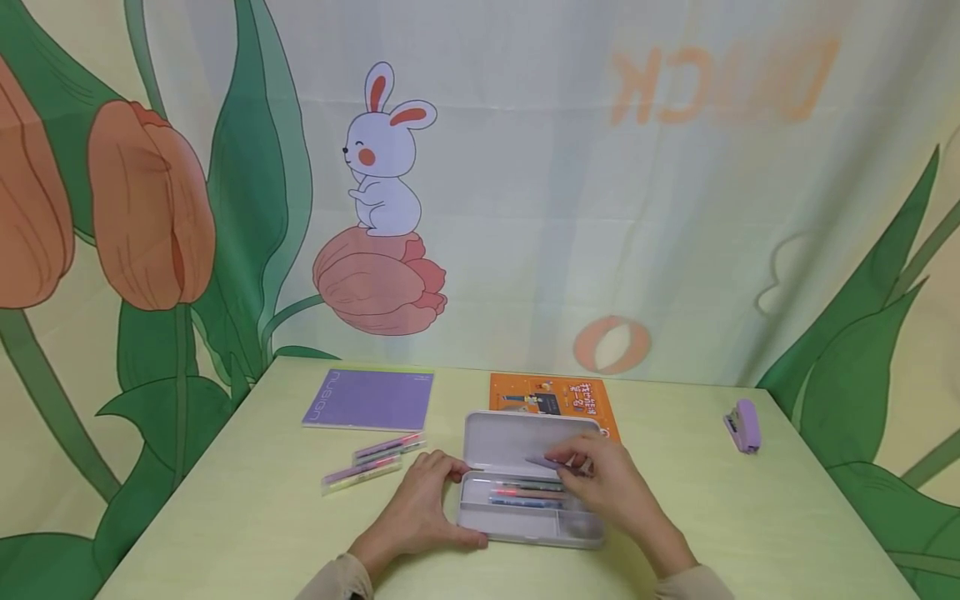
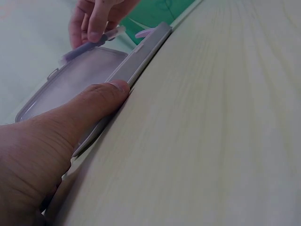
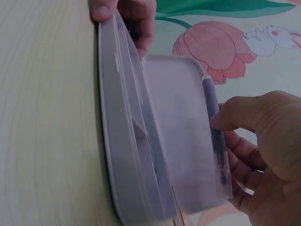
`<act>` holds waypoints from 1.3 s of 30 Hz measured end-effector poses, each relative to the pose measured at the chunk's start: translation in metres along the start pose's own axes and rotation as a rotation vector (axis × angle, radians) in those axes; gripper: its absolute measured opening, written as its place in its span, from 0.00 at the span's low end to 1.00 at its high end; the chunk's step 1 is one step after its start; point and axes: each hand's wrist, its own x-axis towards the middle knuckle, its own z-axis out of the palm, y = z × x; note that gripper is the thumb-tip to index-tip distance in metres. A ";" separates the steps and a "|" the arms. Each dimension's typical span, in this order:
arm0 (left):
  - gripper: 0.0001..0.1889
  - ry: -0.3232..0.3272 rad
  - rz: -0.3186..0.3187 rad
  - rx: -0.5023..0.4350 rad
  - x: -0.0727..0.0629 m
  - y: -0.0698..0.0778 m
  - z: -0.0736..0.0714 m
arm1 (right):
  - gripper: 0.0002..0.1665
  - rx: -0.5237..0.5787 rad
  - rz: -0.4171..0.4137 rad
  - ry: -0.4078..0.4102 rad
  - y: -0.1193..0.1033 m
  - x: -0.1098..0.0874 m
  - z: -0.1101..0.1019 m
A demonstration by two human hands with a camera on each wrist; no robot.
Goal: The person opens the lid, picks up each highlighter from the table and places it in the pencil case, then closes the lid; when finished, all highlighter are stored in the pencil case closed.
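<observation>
An open pencil case, pale grey with a divided tray, lies on the table with its lid tipped back. My left hand holds the case's left end, thumb at the front corner and fingers by the hinge side. Over the tray, my right hand pinches a dark purple-grey pen with a clear cap between thumb and fingers. In the head view the pen overlaps the inside of the lid. Several pens lie side by side in the rear compartment; the right hand partly covers their right ends.
Several highlighters lie left of the case, below a purple notebook. Behind the lid is an orange booklet, partly hidden. A purple stapler stands at the far right. A printed curtain hangs along the table's back edge.
</observation>
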 end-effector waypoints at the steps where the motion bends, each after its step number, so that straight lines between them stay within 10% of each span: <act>1: 0.51 0.000 0.000 -0.001 0.000 0.000 0.000 | 0.17 0.003 0.004 -0.006 -0.002 0.002 0.003; 14: 0.50 -0.003 0.005 0.002 0.003 0.003 0.000 | 0.15 -0.017 0.006 -0.052 -0.011 0.004 0.026; 30: 0.51 0.009 0.005 0.008 0.001 0.000 -0.001 | 0.17 -0.054 0.011 0.071 0.010 -0.011 -0.008; 39: 0.52 0.001 0.010 0.002 -0.001 0.000 -0.001 | 0.25 0.026 0.205 0.085 0.043 -0.041 -0.020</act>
